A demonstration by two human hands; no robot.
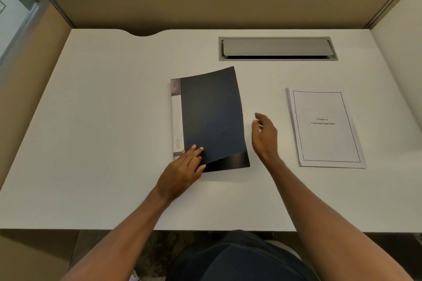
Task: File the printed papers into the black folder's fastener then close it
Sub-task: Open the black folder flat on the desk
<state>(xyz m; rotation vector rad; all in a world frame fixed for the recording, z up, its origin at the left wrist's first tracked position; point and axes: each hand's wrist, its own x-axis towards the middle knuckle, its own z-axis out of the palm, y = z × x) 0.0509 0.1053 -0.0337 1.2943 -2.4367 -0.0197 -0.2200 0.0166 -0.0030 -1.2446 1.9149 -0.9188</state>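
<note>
The black folder [211, 116] lies in the middle of the white desk, its white-labelled spine on the left. Its front cover is lifted off the back cover along the right edge. My left hand [182, 171] has its fingers on top of the cover's near left corner and its thumb under the cover's near edge. My right hand [265, 134] hovers just right of the folder's free edge, fingers loosely curled and apart, holding nothing. The stack of printed papers [326, 128] lies flat to the right, title page up, apart from both hands. The fastener is hidden under the cover.
A grey cable hatch [277, 48] is set into the desk [102, 121] behind the folder. Beige partition walls enclose the desk at the back and both sides. The desk's near edge runs just in front of my lap.
</note>
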